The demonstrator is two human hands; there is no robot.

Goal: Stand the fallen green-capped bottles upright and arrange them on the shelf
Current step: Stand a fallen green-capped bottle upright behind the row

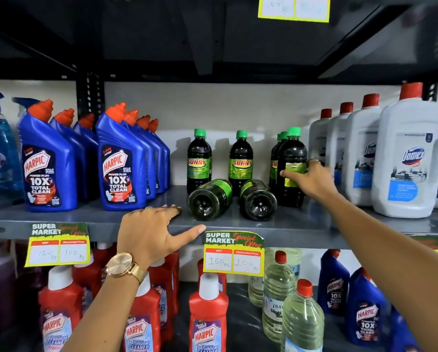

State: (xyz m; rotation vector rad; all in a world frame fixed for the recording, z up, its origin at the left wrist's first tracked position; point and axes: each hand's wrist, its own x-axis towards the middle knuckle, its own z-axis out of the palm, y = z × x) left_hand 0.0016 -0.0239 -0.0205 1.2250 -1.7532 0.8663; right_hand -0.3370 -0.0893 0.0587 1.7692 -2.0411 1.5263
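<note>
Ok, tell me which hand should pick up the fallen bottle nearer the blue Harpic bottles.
Left. The left hand rests open on the grey metal shelf edge beside that fallen dark green-labelled bottle; the right hand is busy gripping an upright green-capped bottle.

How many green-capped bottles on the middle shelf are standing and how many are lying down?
Standing green-capped bottles: 5 visible
Fallen green-capped bottles: 2
Total: 7

The right hand grips the front standing one.
</note>
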